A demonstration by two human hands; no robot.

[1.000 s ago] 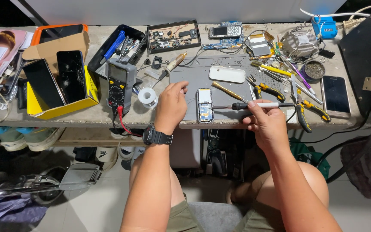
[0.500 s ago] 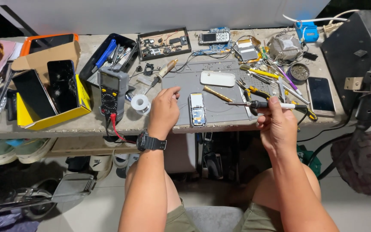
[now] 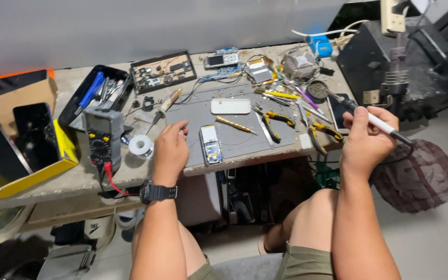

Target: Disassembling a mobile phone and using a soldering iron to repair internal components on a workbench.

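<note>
I see a grey work mat (image 3: 234,116) on a pale, worn desk (image 3: 68,176). The soldering iron (image 3: 377,122) in my right hand (image 3: 366,140) has a white shaft and a black handle end. My left hand (image 3: 171,150) wears a black wristwatch (image 3: 157,192). The opened phone (image 3: 211,145) shows blue and silver inside. The multimeter (image 3: 102,137) is grey and black with yellow dial markings and a red lead. The box (image 3: 63,150) is yellow, the solder spool (image 3: 141,146) white, and the pliers (image 3: 276,122) black with yellow handles. My shorts (image 3: 307,262) are olive green.
</note>
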